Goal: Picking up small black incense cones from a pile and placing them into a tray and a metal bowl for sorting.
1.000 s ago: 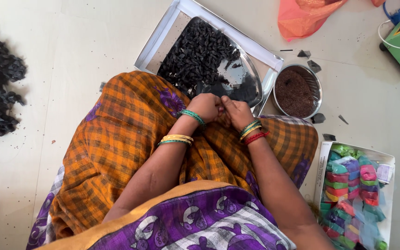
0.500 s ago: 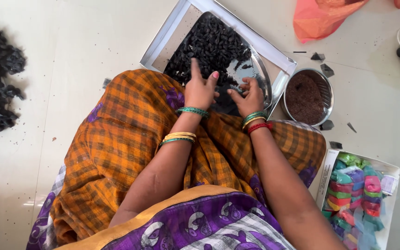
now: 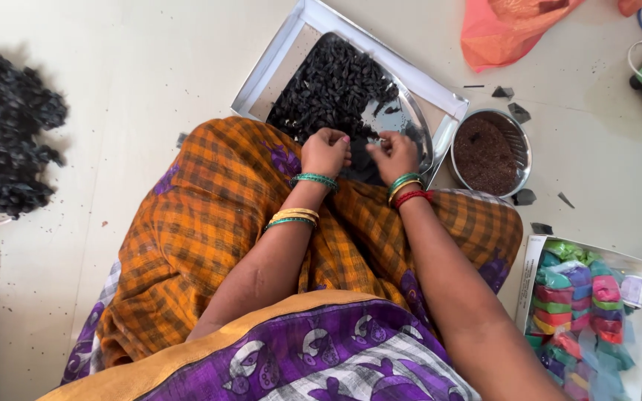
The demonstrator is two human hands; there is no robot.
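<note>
Seen from above, sitting on a pale floor (image 3: 113, 96), legs covered by an orange checked cloth (image 3: 209, 223). Left hand (image 3: 326, 151) curled into a loose fist at the near edge of a round steel plate (image 3: 414, 122), fingers bent together, thumb pressed against them; seems to pinch something small and dark, but cannot tell for sure what is inside. Right hand (image 3: 394, 154) just beside it, close but not touching, fingers also curled inward with tips near each other (whether clamped on a piece or only closed, cannot tell). Green and gold bangles (image 3: 313, 180) on the left wrist, green, gold and red ones on the right.

On the plate, a heap of black seeds (image 3: 332, 85), filling mostly the far left part, with bare shiny metal on the right part. Plate resting inside a shallow white tray (image 3: 276, 59) with a brown bottom, placed slantwise in front of the knees. Both hands right at the near edge of the heap.

Just right of the tray, a steel bowl (image 3: 518, 137) filled with brown powder-like grains (image 3: 488, 152). Few dark scraps (image 3: 520, 111) scattered on the floor around the bowl. Further right and nearer, a white box (image 3: 633, 263) full of small coloured packets (image 3: 574, 297): green, pink, purple, blue. At the far top, an orange plastic bag (image 3: 507, 30). Far left, well apart from the hands, a big black pile (image 3: 5, 134) of similar dark material on the floor.
</note>
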